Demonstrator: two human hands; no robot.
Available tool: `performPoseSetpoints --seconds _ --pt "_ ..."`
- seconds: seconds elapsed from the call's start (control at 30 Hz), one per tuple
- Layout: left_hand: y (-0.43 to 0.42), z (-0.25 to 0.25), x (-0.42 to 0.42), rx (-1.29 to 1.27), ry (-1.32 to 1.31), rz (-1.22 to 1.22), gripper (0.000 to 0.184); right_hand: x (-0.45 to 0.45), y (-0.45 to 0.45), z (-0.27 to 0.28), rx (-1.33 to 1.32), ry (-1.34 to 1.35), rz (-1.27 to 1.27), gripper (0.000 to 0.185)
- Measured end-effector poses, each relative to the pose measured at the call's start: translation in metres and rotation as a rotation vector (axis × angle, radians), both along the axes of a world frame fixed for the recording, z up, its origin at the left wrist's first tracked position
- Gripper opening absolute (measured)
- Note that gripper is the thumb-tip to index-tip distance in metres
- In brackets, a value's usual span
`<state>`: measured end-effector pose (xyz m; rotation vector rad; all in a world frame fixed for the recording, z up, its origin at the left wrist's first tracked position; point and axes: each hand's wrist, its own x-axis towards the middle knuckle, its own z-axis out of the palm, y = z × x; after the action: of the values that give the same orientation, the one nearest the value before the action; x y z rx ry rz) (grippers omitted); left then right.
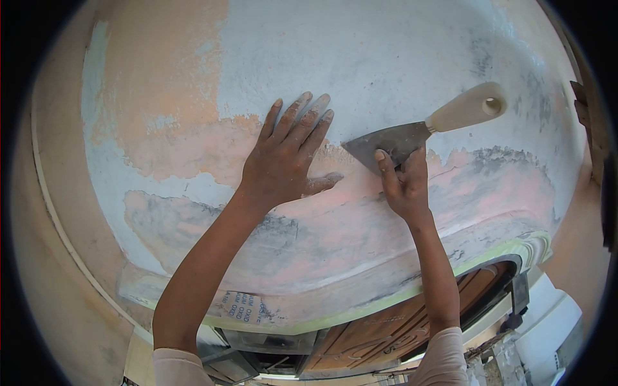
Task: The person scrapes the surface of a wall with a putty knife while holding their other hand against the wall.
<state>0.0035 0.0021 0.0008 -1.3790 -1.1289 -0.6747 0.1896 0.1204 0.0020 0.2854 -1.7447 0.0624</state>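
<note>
My left hand [286, 151] lies on the wall [347, 58] with its fingers stretched out and apart, pale dust on the fingertips. To its right, my right hand [407, 183] grips a putty knife [393, 143] by the metal blade, thumb on the near face and the other fingers mostly hidden behind it. The knife's off-white handle points up and right, and a blade corner points left toward my left hand. Around both hands the wall shows peeled paint edges, with pink, orange and bluish-white patches.
Below the hands runs a moulded ledge [360, 276] with a pale green edge. A piece of sandpaper [243, 307] with blue print lies on it at the left. Under the ledge are a carved wooden door [380, 328] and a dark-framed opening. Dark wood pieces [579, 103] stick out at right.
</note>
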Motion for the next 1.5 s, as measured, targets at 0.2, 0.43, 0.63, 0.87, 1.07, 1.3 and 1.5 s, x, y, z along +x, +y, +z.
performPoseSetpoints --seconds 0.2,0.43,0.63,0.87,1.07,1.3,1.5 --pt "-0.001 0.001 0.002 0.001 0.016 0.026 0.085 -0.002 0.011 0.000 0.100 0.090 -0.057 0.030" --pt "-0.002 0.002 0.006 0.001 0.019 0.023 0.084 -0.002 0.008 -0.005 0.051 0.116 -0.065 0.030" --pt "-0.001 0.003 0.005 -0.003 0.031 0.022 0.084 0.000 0.002 0.000 -0.013 0.042 0.001 0.028" --pt "-0.001 0.002 0.005 -0.006 0.024 0.019 0.085 -0.005 0.003 -0.004 -0.026 0.052 -0.009 0.034" --pt "-0.001 0.002 0.004 0.003 0.063 0.020 0.091 -0.002 0.004 -0.002 0.007 0.043 -0.029 0.036" --pt "-0.001 0.002 0.004 -0.009 0.053 0.009 0.091 -0.003 0.003 -0.002 -0.032 0.065 -0.025 0.032" --pt "-0.001 0.002 0.004 -0.006 0.037 0.024 0.085 0.000 -0.005 -0.002 -0.091 -0.017 -0.028 0.042"
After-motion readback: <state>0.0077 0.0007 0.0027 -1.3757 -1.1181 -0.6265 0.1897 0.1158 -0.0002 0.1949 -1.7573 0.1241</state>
